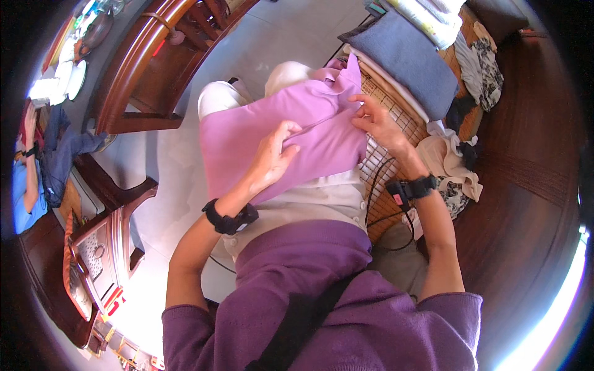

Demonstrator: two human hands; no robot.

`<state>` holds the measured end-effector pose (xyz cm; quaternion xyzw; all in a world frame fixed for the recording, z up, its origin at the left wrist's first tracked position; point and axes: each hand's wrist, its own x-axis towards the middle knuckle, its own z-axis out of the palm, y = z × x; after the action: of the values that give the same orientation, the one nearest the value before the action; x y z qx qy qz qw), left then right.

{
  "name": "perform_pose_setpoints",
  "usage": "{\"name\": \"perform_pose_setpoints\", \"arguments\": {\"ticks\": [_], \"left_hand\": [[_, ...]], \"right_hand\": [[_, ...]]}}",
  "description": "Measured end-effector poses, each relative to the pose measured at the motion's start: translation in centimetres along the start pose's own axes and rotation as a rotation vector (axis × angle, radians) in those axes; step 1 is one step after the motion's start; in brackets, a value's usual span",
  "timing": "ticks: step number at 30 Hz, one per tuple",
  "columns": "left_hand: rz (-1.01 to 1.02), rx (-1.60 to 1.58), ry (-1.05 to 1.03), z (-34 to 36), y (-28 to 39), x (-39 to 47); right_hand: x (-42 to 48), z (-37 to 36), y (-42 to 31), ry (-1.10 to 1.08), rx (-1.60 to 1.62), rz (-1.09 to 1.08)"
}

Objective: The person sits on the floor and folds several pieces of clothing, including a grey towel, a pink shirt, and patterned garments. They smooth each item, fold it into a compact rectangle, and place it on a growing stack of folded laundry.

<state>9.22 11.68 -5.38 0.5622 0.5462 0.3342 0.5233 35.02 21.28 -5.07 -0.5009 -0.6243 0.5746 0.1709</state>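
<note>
A pink-purple collared garment (260,134) lies spread across my lap, over light-coloured trousers (301,199). Its collar (341,79) points toward the far right. My left hand (274,155) is at the middle of the cloth, thumb and forefinger beside a long fold; whether they pinch it cannot be told. Farther right, my right hand (376,121) has bent fingers at the garment's edge below the collar, and its hold on the cloth is unclear. Both wrists wear black bands.
To my right, a folded blue-grey cloth (403,62) and crumpled clothes (450,162) lie on a woven mat seat (383,208). A cable crosses beside my hip. Dark wooden furniture (139,92) stands at left; another person in blue (30,195) sits at the far left.
</note>
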Motion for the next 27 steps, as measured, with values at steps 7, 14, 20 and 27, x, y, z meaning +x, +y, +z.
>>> {"name": "perform_pose_setpoints", "arguments": {"ticks": [7,14,20,27], "left_hand": [[0.184,0.509,0.090,0.6,2.3,-0.4],[0.378,0.717,-0.137,6.5,2.6,-0.4],[0.275,0.810,-0.090,7.7,2.2,0.1],[0.207,0.688,0.021,7.5,2.3,-0.1]], "right_hand": [[-0.3,0.8,4.2,0.177,0.058,0.148],[-2.0,0.1,3.5,0.073,0.453,0.412],[-0.7,2.4,5.9,0.109,0.350,0.344],[-1.1,1.8,2.5,0.292,1.053,0.498]]}}
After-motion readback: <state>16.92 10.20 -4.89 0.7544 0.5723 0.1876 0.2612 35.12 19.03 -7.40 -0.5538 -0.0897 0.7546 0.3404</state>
